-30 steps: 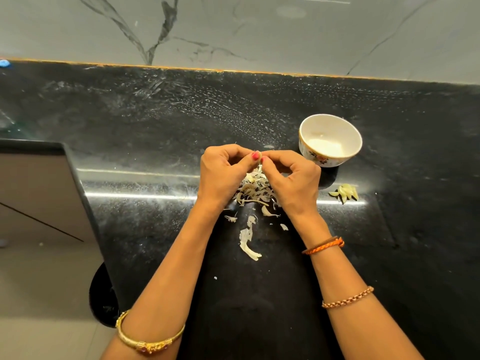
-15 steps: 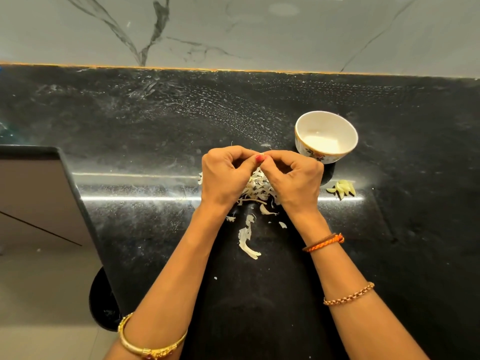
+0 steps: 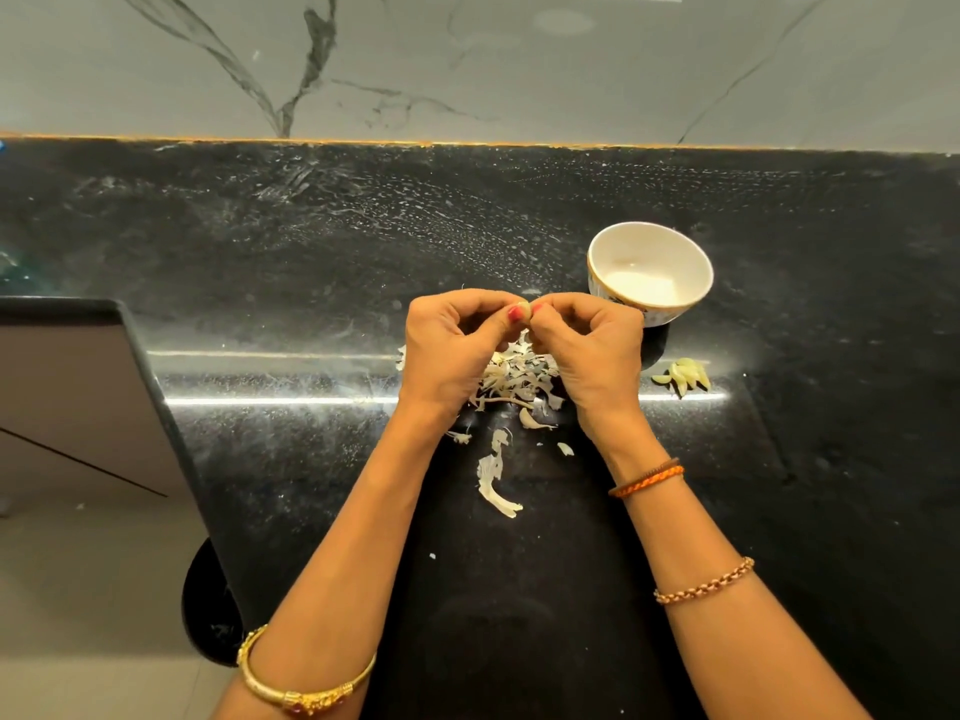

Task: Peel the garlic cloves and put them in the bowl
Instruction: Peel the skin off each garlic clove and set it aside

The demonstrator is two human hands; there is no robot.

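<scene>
**Two hands, one clove over a black counter**

Two bare hands meet above a dark stone counter (image 3: 779,485), the left hand (image 3: 449,350) and the right hand (image 3: 592,350) both curled, their thumbs and fingertips pinching a single garlic clove (image 3: 524,310) between them. Only a sliver of the clove shows, pale yellow-green, wedged between red-painted thumbnails; how much skin it carries cannot be told. Directly beneath the hands lies one heap of papery white peels (image 3: 511,381), with one long strip (image 3: 493,480) and a few stray flakes scattered nearer the person. One small white bowl (image 3: 602,252) with a patterned outer wall stands upright just beyond the right hand; nothing can be made out inside it but a bright glare. One cluster of pale green peeled cloves (image 3: 683,376), perhaps five though they overlap, rests on the counter nearer than the bowl, to its right. One gold bangle (image 3: 306,688) circles the left forearm; two bracelets, one orange-brown (image 3: 647,478) and one a beaded chain (image 3: 704,582), ring the right.
</scene>
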